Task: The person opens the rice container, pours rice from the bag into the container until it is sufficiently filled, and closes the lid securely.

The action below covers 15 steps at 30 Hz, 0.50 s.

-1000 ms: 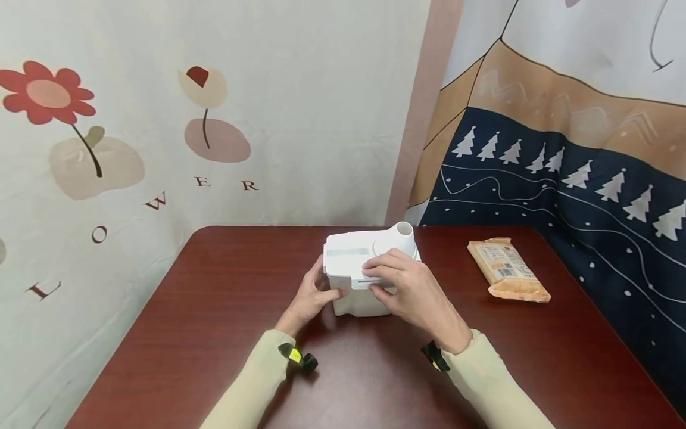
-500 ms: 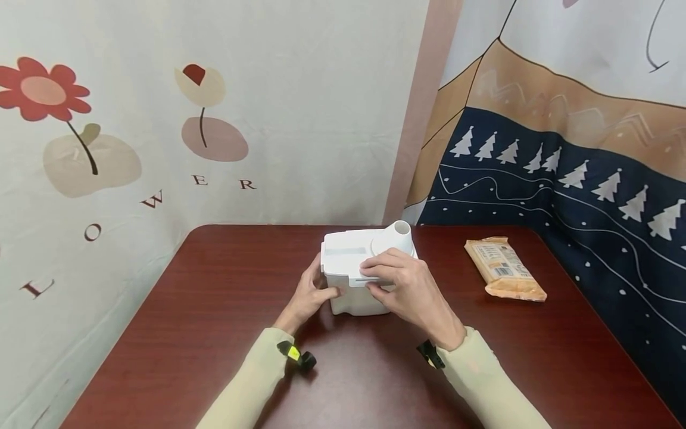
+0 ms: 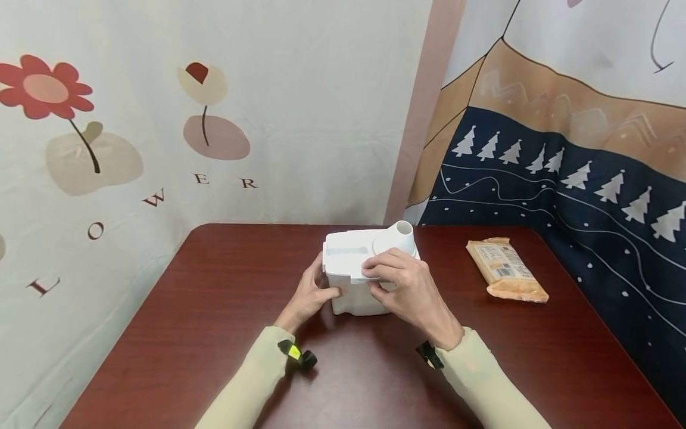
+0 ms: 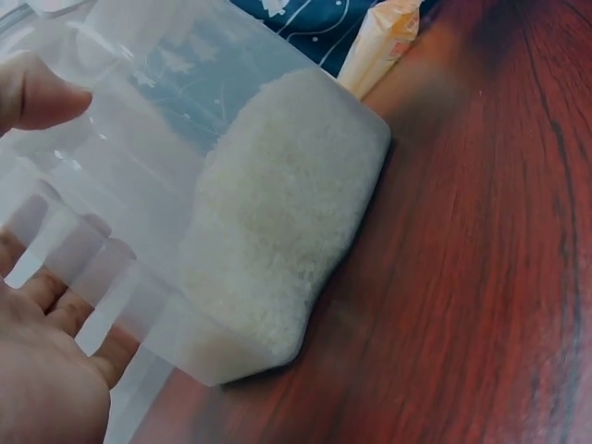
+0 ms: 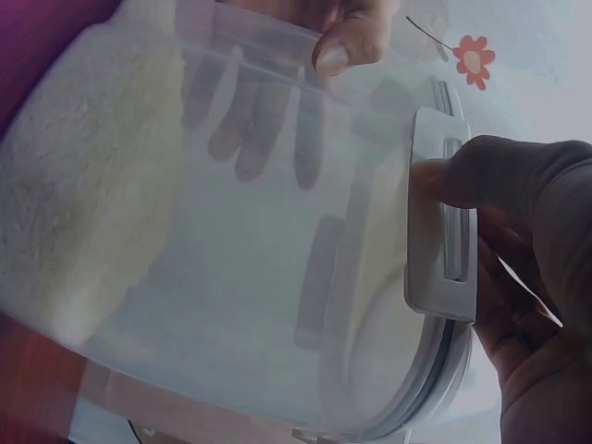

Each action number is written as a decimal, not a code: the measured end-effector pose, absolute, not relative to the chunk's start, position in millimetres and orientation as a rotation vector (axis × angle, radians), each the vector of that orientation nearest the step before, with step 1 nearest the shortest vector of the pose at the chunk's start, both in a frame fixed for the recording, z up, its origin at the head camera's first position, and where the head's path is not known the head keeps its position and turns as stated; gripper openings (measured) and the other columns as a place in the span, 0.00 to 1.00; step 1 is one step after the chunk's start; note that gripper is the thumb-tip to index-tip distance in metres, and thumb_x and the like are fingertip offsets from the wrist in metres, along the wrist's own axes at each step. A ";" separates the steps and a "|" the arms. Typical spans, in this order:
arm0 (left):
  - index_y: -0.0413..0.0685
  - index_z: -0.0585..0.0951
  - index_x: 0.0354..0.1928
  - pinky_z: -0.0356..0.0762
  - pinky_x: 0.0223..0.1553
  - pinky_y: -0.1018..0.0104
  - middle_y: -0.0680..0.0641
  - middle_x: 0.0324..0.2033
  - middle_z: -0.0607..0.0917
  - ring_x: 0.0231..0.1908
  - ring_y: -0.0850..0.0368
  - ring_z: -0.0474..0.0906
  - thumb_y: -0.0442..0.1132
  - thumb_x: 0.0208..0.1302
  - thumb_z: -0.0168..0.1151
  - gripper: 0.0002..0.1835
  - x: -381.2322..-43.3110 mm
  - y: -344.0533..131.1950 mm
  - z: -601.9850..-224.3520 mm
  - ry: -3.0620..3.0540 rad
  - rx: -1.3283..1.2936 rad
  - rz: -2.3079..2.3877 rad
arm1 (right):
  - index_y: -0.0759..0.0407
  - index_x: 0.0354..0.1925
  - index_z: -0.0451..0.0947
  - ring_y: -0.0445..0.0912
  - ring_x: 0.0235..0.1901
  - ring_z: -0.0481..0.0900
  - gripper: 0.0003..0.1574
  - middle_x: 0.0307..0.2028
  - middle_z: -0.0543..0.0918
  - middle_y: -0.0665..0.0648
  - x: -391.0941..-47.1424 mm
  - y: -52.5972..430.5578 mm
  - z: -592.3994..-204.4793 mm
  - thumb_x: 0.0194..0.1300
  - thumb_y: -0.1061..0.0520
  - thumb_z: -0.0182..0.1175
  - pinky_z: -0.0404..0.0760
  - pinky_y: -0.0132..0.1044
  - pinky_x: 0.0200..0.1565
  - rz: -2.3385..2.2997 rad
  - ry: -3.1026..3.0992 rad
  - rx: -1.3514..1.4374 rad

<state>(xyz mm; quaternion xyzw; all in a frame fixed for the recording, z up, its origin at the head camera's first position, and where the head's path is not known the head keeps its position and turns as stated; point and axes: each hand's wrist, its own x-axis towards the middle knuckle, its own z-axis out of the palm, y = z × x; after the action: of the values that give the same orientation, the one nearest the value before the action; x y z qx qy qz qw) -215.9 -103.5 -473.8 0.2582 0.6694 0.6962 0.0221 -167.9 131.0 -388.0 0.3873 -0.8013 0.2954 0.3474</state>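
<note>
A clear plastic rice container [image 3: 358,299] stands on the table, topped by a white lid [image 3: 343,249] with a round upright white spout-like piece [image 3: 403,237]. White rice [image 4: 287,176] fills its lower part, as the left wrist view shows. My left hand [image 3: 311,293] grips the container's left side, thumb at the front and fingers around the side. With thumb and fingers, my right hand [image 3: 408,287] pinches the white latch [image 5: 427,254] at the lid's front edge. In the right wrist view, the thumb lies against the latch and the other fingers are on the lid.
An orange packet [image 3: 506,271] with a printed label lies on the right of the dark red table [image 3: 225,286]. Printed cloths hang behind the table and along its right side.
The lower edge of the front latch shows slightly higher than a second ago, under my right hand. Both hands keep their places on the container. The head view shifts slightly.
</note>
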 end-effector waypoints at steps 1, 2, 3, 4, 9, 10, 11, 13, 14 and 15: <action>0.43 0.61 0.76 0.77 0.57 0.70 0.52 0.57 0.80 0.54 0.61 0.78 0.22 0.48 0.63 0.48 -215.8 -103.2 -473.8 2.075 0.801 2.156 | 0.57 0.37 0.91 0.43 0.41 0.85 0.15 0.38 0.90 0.49 -167.8 131.3 -387.9 0.48 0.69 0.77 0.87 0.34 0.40 0.772 -2.082 1.004; 0.43 0.61 0.76 0.77 0.57 0.70 0.52 0.57 0.80 0.54 0.61 0.78 0.22 0.48 0.63 0.48 -215.6 -103.0 -473.6 2.074 0.801 2.157 | 0.57 0.37 0.91 0.43 0.41 0.85 0.15 0.38 0.90 0.49 -167.6 131.7 -387.7 0.48 0.69 0.76 0.87 0.34 0.41 0.777 -2.088 1.004; 0.43 0.62 0.76 0.77 0.56 0.70 0.52 0.57 0.79 0.54 0.62 0.78 0.22 0.48 0.63 0.48 -215.5 -102.7 -473.4 2.074 0.798 2.158 | 0.57 0.37 0.91 0.42 0.42 0.85 0.15 0.39 0.90 0.49 -167.4 132.0 -387.3 0.49 0.69 0.76 0.87 0.34 0.41 0.780 -2.096 1.004; 0.42 0.62 0.76 0.77 0.56 0.70 0.52 0.57 0.79 0.54 0.62 0.78 0.22 0.48 0.63 0.48 -215.3 -102.5 -473.2 2.075 0.794 2.158 | 0.57 0.38 0.90 0.42 0.42 0.85 0.15 0.39 0.90 0.49 -167.0 132.4 -386.7 0.49 0.69 0.77 0.87 0.33 0.41 0.779 -2.105 1.003; 0.42 0.60 0.77 0.77 0.56 0.70 0.50 0.58 0.79 0.54 0.63 0.78 0.23 0.50 0.63 0.48 -213.8 -101.6 -474.9 2.079 0.782 2.152 | 0.56 0.39 0.90 0.42 0.44 0.84 0.15 0.41 0.89 0.49 -164.6 134.0 -384.2 0.50 0.67 0.77 0.86 0.33 0.43 0.748 -2.152 1.007; 0.43 0.60 0.77 0.77 0.56 0.71 0.50 0.58 0.78 0.54 0.63 0.78 0.23 0.50 0.63 0.48 -213.5 -101.3 -475.4 2.084 0.778 2.148 | 0.56 0.39 0.89 0.42 0.44 0.84 0.15 0.42 0.89 0.49 -164.1 134.4 -383.7 0.51 0.67 0.76 0.86 0.34 0.45 0.736 -2.161 1.008; 0.43 0.59 0.78 0.77 0.56 0.70 0.49 0.58 0.78 0.54 0.63 0.78 0.23 0.50 0.63 0.49 -213.1 -101.0 -475.8 2.088 0.774 2.145 | 0.56 0.39 0.89 0.42 0.45 0.83 0.15 0.42 0.89 0.49 -163.8 134.6 -383.4 0.51 0.67 0.76 0.86 0.34 0.45 0.726 -2.170 1.011; 0.45 0.59 0.78 0.77 0.56 0.70 0.46 0.59 0.78 0.54 0.63 0.78 0.24 0.51 0.64 0.50 -212.5 -100.8 -476.6 2.100 0.766 2.138 | 0.55 0.39 0.88 0.42 0.46 0.83 0.15 0.43 0.88 0.49 -162.9 135.3 -382.7 0.52 0.66 0.75 0.86 0.35 0.47 0.705 -2.187 1.015; 0.45 0.58 0.78 0.77 0.56 0.70 0.45 0.59 0.77 0.54 0.63 0.78 0.24 0.51 0.64 0.50 -212.3 -100.8 -477.0 2.105 0.762 2.131 | 0.55 0.39 0.88 0.42 0.46 0.83 0.15 0.43 0.88 0.49 -162.5 135.7 -382.5 0.52 0.66 0.75 0.86 0.35 0.48 0.695 -2.197 1.018; 0.46 0.58 0.78 0.77 0.56 0.70 0.44 0.60 0.77 0.54 0.63 0.78 0.24 0.51 0.64 0.50 -212.0 -100.9 -477.3 2.111 0.758 2.123 | 0.55 0.40 0.88 0.42 0.46 0.82 0.15 0.43 0.88 0.49 -162.0 136.2 -382.5 0.53 0.66 0.75 0.86 0.35 0.48 0.689 -2.205 1.022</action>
<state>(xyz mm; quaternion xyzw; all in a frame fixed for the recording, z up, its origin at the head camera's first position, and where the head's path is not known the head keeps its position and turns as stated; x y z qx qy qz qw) -212.0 -100.9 -477.3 0.2452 0.6833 0.6872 0.0264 -162.0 136.2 -382.5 0.3855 -0.8318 0.2601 0.3031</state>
